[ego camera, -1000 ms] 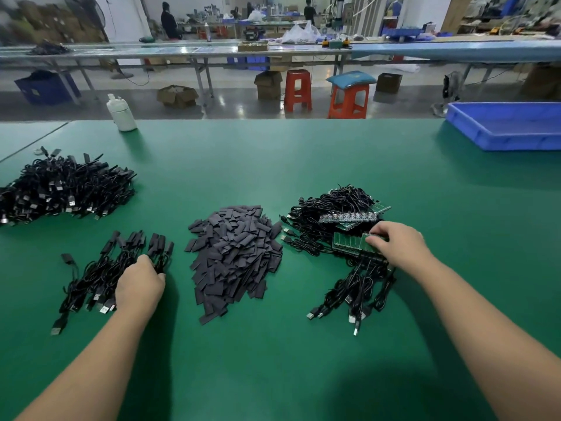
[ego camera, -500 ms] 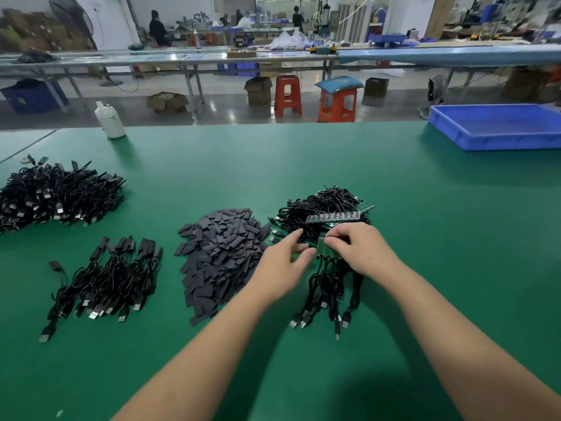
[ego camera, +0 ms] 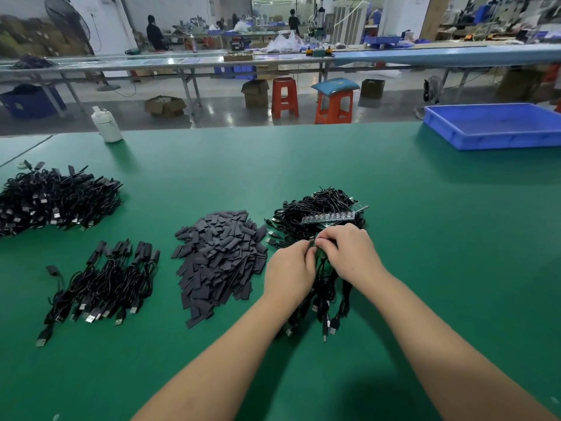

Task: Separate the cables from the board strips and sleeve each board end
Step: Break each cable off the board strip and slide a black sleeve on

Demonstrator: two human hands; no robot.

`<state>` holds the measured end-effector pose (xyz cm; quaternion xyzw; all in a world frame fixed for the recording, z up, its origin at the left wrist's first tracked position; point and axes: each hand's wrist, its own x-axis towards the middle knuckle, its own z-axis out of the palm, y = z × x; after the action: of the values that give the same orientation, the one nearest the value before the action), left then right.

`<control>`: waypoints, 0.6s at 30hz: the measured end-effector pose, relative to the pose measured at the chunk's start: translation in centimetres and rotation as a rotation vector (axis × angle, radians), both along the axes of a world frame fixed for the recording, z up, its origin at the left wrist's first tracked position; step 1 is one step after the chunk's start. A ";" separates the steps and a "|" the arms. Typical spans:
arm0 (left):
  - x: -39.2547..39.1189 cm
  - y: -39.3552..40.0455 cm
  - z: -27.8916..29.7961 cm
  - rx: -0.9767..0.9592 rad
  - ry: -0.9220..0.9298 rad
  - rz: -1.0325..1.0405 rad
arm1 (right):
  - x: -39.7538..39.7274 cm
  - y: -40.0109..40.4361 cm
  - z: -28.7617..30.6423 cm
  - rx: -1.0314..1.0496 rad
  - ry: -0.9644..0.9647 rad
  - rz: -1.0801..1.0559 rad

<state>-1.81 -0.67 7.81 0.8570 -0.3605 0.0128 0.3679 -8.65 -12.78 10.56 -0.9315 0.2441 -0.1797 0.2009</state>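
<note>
A: What sort of place is this?

B: A workshop, with a wide green table (ego camera: 334,165) in front and long benches, orange stools (ego camera: 284,97) and cardboard boxes beyond it.

A: And the work itself?

B: Right of the table's middle lies a tangle of black cables on green board strips (ego camera: 329,217), one strip lying across the top of the heap. At its near edge both hands meet. The left hand (ego camera: 290,273) and the right hand (ego camera: 350,253) have their fingers curled, thumb and fingertips pinching a small dark piece at the end of one strip between them. Just what that piece is I cannot tell; it is mostly hidden by the fingers.

A: Anything hanging from it?

B: A bunch of cables (ego camera: 326,302) trails toward the person from under the hands, the plugs lying on the table.

A: What is next to that?

B: Just to the left, a pile of flat dark grey sleeves (ego camera: 220,256). Further left, a smaller group of loose cables (ego camera: 103,284), and behind it, at the left edge, a large heap of cables (ego camera: 51,200).

A: And farther out?

B: A white bottle (ego camera: 106,125) stands at the far left edge, and a blue tray (ego camera: 498,126) at the far right corner.
</note>
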 end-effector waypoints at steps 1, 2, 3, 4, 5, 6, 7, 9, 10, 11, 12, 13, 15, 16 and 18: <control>0.3 0.3 0.1 -0.032 0.039 0.029 | -0.1 -0.4 -0.2 -0.017 -0.001 0.016; 0.8 0.8 0.2 -0.068 0.066 0.063 | -0.3 -1.0 -0.4 -0.020 0.002 0.021; 1.4 1.4 0.3 -0.102 0.076 0.090 | -0.4 -1.6 -0.6 -0.009 0.009 0.020; 2.0 2.0 0.5 -0.129 0.073 0.106 | -0.6 -2.3 -0.8 0.004 0.018 0.015; 2.6 2.6 0.7 -0.144 0.068 0.108 | -0.7 -2.9 -1.1 0.013 0.027 0.005; 3.0 3.1 1.0 -0.148 0.054 0.097 | -0.8 -3.6 -1.4 0.019 0.040 -0.013; 3.3 3.5 1.3 -0.142 0.027 0.077 | -0.8 -4.2 -1.7 0.029 0.055 -0.038; 3.4 4.1 2.1 -0.127 -0.044 0.028 | -0.7 -5.3 -2.3 0.073 0.101 -0.079; 3.3 4.2 2.5 -0.124 -0.063 0.005 | -0.7 -5.6 -2.5 0.094 0.121 -0.089; 3.1 4.3 2.9 -0.122 -0.065 -0.020 | -0.7 -5.7 -2.8 0.101 0.136 -0.101; 3.0 4.2 3.3 -0.121 -0.049 -0.045 | -0.6 -5.8 -3.0 0.088 0.138 -0.113; 2.8 4.1 3.6 -0.130 -0.011 -0.065 | -0.5 -5.7 -3.0 0.054 0.107 -0.122; 2.2 3.8 4.4 -0.201 0.118 -0.100 | -0.2 -4.5 -2.6 0.051 -0.025 -0.118; 2.0 3.6 4.7 -0.263 0.205 -0.124 | 0.0 -3.5 -2.1 0.184 -0.082 -0.080; 1.6 3.2 5.2 -0.409 0.423 -0.169 | 0.3 -1.0 -1.0 0.680 -0.134 0.056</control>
<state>-0.23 2.52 12.97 0.7160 -0.3358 -0.1242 0.5993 -8.30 -13.78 9.60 -0.8038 0.2505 -0.1430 0.5202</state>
